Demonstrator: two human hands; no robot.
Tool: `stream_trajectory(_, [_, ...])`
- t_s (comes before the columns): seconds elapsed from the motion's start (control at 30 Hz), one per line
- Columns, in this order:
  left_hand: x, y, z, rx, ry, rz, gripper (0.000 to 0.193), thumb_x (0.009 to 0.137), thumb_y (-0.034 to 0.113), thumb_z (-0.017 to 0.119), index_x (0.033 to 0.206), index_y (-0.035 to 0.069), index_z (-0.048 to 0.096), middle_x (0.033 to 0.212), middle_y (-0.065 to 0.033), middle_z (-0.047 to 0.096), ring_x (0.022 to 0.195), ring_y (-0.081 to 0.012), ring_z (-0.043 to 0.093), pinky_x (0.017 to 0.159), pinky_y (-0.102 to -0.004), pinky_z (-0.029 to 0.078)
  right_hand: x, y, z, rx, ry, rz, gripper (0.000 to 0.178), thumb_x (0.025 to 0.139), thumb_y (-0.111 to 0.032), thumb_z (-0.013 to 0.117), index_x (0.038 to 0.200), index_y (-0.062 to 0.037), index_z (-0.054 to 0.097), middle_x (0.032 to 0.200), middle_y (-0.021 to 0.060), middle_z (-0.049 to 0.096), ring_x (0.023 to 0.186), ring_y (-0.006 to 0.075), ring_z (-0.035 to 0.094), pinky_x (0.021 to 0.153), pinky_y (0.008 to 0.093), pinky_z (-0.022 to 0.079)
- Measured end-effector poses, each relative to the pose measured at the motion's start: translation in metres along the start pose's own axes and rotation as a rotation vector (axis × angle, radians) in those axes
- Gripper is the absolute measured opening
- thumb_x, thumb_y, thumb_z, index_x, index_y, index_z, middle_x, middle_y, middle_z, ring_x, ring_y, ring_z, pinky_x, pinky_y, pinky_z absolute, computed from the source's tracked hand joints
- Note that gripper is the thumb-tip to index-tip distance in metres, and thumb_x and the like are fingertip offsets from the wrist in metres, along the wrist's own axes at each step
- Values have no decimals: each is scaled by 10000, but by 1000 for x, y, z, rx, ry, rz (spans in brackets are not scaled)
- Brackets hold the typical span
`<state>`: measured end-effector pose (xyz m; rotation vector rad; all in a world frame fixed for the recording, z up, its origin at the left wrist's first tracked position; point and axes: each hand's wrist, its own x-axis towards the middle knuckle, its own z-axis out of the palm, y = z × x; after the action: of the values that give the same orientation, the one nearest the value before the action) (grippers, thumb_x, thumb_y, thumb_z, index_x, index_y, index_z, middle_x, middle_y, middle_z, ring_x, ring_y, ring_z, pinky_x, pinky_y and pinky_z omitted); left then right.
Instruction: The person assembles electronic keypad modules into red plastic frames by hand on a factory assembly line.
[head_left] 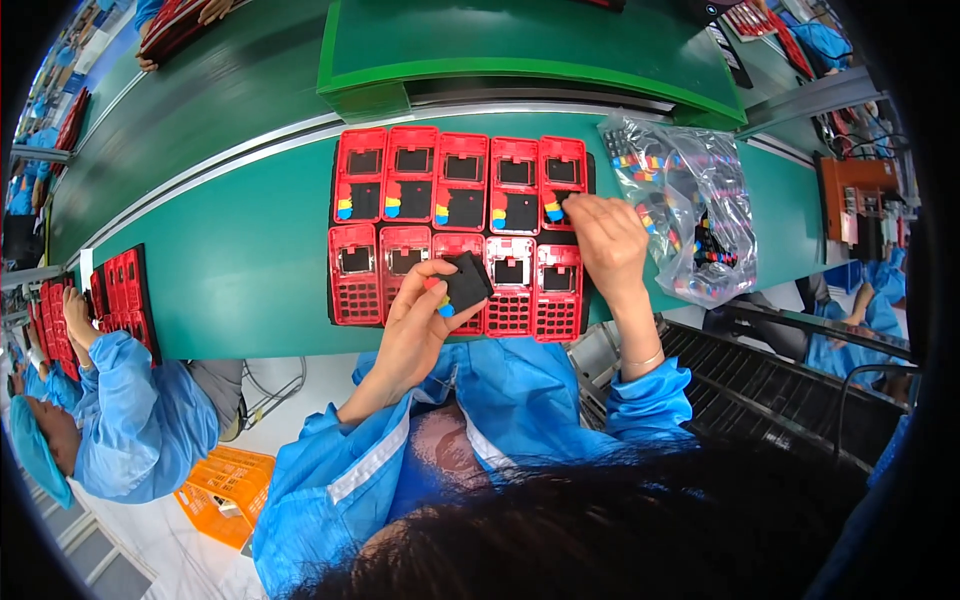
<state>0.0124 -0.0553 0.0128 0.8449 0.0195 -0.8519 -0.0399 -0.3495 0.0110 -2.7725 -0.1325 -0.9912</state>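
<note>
At the far left a co-worker in a blue smock (135, 420) is bending over another tray of red shells (125, 290), and an orange crate (222, 495) is standing on the floor beside them; both are well apart from the work in hand.

On the green table (250, 250), a black tray (333, 250) is carrying ten red keypad housings (460, 230) in two rows of five. All five in the far row are already showing black pads with coloured keys; the near row is looking empty, its grids bare.

The left hand (415, 325) is pinching a black rubber keypad (466, 281) by one edge, thumb and fingers closed on it, holding it tilted just above the middle of the near row. Red, yellow and blue keys are showing at its lower corner. Judging by its look, the pad is light, thin and floppy, not fragile but likely to bend or curl, so gripping it by the edge near the coloured keys seems sensible.

The right hand (605, 240) is pressing its fingertips down on the pad in the far-right housing (562, 180); whether it is gripping anything I cannot tell.

To the right, a clear plastic bag of keypads (690, 215) is lying just beside the tray, near the right wrist.
</note>
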Motion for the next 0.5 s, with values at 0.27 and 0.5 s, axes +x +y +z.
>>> stream_trajectory(0.27, [-1,0,-3,-4,2,-4,230,1105,90,443,1317,104,531,1392,-136,575,1302,-274,614,1139,-549,507,1,-10,-16,63,-194,52,252,814,-35,757,1066,-23,759,1121,111,756,1090,265,708,967,426,528])
stream_trajectory(0.5, [0,-1,-3,-7,-2,-21,228,1108,86,436,1317,100,528,1388,-137,576,1303,-275,615,1135,-547,513,5,-13,-21,64,-233,65,245,819,-25,776,1063,-14,752,1092,105,743,1011,295,691,899,417,527])
